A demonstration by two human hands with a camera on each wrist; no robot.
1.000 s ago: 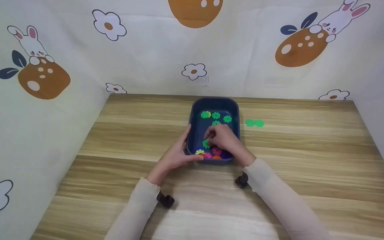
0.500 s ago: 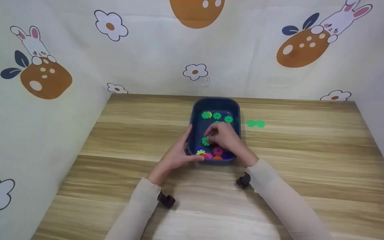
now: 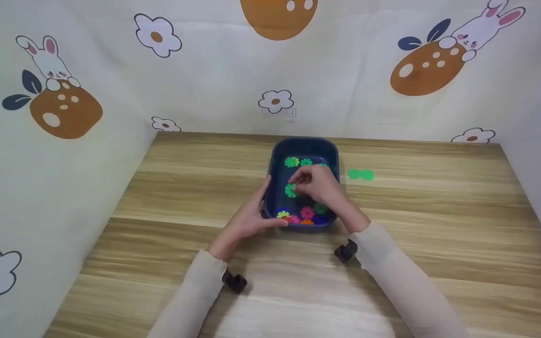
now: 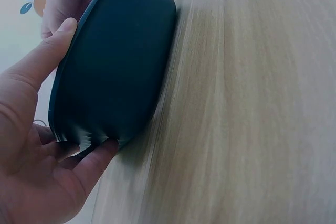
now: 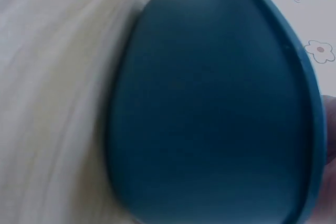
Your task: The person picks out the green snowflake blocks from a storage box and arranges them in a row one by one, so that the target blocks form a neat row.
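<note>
A dark blue plastic bin (image 3: 315,145) stands on the table with colourful snowflake discs in it. My left hand (image 3: 244,219) grips its near left corner, thumb along the rim and fingers against the outer side (image 4: 115,61). Over the bin's middle, my right hand (image 3: 318,187) pinches a green snowflake disc (image 3: 290,190) between thumb and fingers. Beyond it lie more green discs, one (image 3: 291,162) overlapping a yellow one. Yellow, pink, orange and blue discs gather at the near end, among them a pink disc (image 3: 307,212). The right wrist view shows mostly the bin's outer wall (image 5: 210,108).
Two green discs (image 3: 360,174) lie side by side on the wooden table (image 3: 195,183), right of the bin. A pale cloth (image 3: 214,70) printed with rabbits and flowers rises behind the table and along its sides.
My right hand has moved toward the bin's far end, carrying the green snowflake disc with it. A green disc near the bin's near right corner has come into sight. The left hand keeps its place.
</note>
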